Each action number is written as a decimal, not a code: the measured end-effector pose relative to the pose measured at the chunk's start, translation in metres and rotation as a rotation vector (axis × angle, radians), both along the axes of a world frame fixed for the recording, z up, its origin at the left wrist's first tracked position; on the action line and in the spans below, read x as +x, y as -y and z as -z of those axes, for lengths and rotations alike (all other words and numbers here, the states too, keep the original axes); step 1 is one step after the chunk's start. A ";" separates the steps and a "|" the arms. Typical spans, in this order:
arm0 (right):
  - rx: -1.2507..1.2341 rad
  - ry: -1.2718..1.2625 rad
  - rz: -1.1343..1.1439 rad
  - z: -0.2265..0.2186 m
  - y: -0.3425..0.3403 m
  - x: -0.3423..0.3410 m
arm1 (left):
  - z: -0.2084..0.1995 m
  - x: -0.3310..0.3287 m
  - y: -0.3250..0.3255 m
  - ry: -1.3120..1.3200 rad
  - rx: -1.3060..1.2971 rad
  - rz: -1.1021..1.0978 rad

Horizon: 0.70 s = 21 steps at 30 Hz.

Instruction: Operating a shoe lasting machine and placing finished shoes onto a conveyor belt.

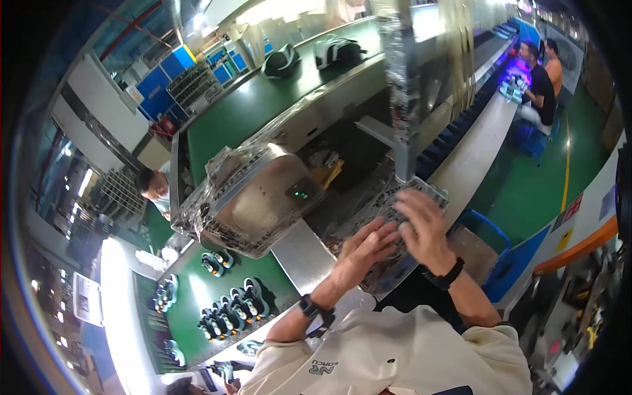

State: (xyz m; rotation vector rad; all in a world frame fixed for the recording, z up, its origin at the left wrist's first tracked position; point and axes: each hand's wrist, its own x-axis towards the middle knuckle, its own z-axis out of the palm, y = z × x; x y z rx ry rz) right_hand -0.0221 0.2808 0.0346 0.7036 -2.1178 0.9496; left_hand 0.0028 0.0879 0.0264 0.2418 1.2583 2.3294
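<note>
Hovering over the wrapped bench [390, 278], two hands sit close together, perhaps for fingertip work: right hand [426, 230] loosely open, seemingly empty; left hand [368, 249] half-curled, its hold impossible to tell. One post [403, 125] rises by the bench's far edge; one machine [253, 201] stands past its left.

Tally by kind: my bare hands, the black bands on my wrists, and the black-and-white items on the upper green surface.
Bare hands: 2
Black wrist bands: 2
Black-and-white items on upper green surface: 2
Total: 6
</note>
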 end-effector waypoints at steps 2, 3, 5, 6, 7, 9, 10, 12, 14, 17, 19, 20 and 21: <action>-0.002 -0.102 -0.195 0.010 0.010 0.005 | 0.007 0.007 -0.044 -0.034 0.050 0.048; -0.033 -0.111 -0.201 0.023 0.006 -0.001 | 0.014 0.012 -0.058 -0.074 0.041 0.024; 0.003 -0.023 -0.182 0.044 -0.017 -0.015 | -0.002 0.009 -0.069 -0.132 -0.070 0.035; -0.110 -0.087 -0.178 0.044 -0.028 -0.028 | -0.015 0.006 -0.072 -0.188 -0.155 0.046; -0.135 -0.090 -0.182 0.045 -0.037 -0.043 | -0.028 0.002 -0.070 -0.240 -0.243 0.065; -0.167 0.006 0.182 0.057 -0.049 -0.064 | -0.060 -0.018 -0.047 -0.432 -0.413 0.030; -0.187 0.014 0.181 0.065 -0.052 -0.072 | -0.091 -0.028 -0.041 -0.489 -0.474 -0.013; -0.070 0.039 0.189 0.071 -0.052 -0.083 | -0.140 -0.056 -0.026 -0.660 -0.637 -0.247; -0.117 0.077 0.170 0.075 -0.051 -0.085 | -0.186 -0.101 -0.007 -0.720 -0.970 -0.457; -0.211 0.081 0.153 0.072 -0.054 -0.079 | -0.220 -0.187 0.044 -0.822 -1.252 -0.623; -0.246 0.072 0.192 0.072 -0.054 -0.081 | -0.225 -0.243 0.073 -0.832 -1.321 -0.673; -0.240 0.071 0.160 0.074 -0.052 -0.082 | -0.229 -0.265 0.093 -0.767 -1.469 -0.710; -0.230 0.071 0.136 0.075 -0.052 -0.084 | -0.231 -0.290 0.107 -0.700 -1.610 -0.738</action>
